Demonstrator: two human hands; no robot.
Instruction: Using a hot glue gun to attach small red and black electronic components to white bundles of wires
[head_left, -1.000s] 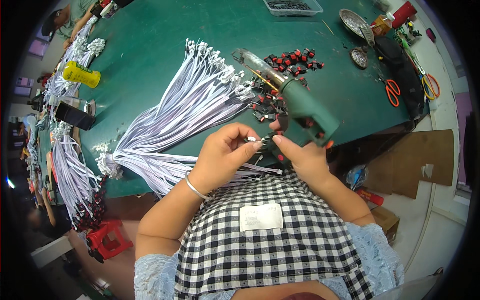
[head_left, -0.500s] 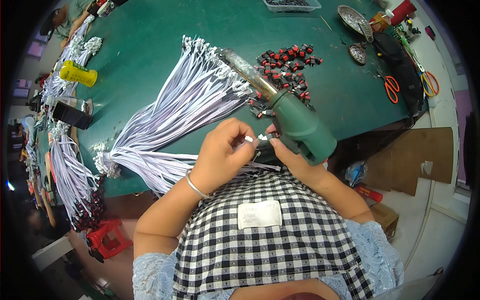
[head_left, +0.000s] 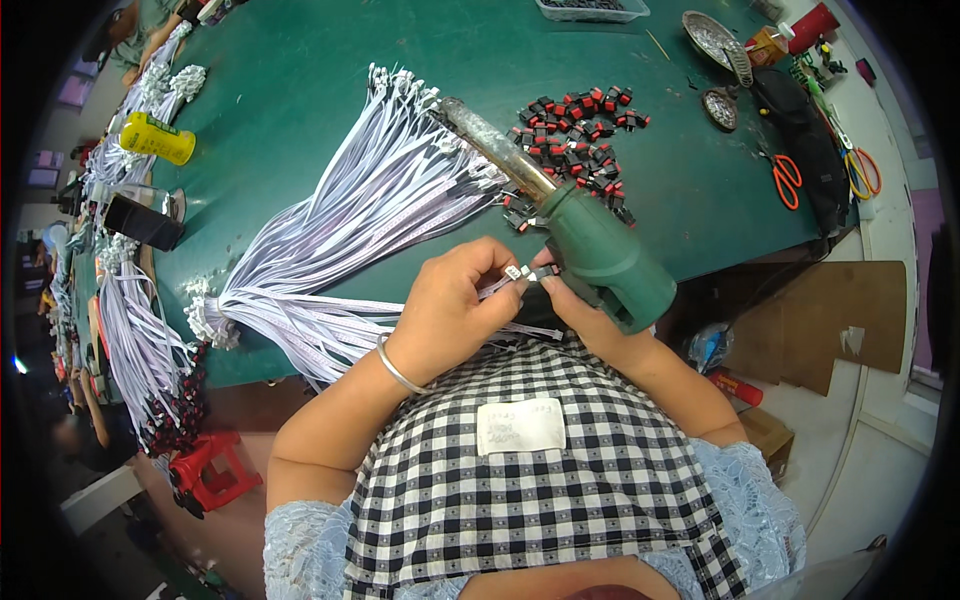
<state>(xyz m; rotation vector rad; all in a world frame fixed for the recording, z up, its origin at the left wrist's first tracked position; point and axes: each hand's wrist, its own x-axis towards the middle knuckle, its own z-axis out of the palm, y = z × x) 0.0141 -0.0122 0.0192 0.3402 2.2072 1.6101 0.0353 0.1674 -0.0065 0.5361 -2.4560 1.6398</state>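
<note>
White connector (head_left: 513, 272) pinched between thumb and finger, the left hand (head_left: 450, 305) sits just beside the right hand (head_left: 602, 337), which grasps a small black part (head_left: 546, 271) under a green tool (head_left: 607, 252). White cables (head_left: 335, 225) fan out to the left; red-and-black pieces (head_left: 575, 150) lie farther off.

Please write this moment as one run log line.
left hand pinches white cable plug; right hand pinches black component under green heat gun; green tabletop: white cable bundle, black-red components

We note white cables (head_left: 330, 230), red-and-black plugs (head_left: 598, 165), dark-green heat gun (head_left: 605, 250), green table (head_left: 300, 90), black-and-white checked apron (head_left: 540, 500), yellow bottle (head_left: 157, 138), red stool (head_left: 190, 468)
</note>
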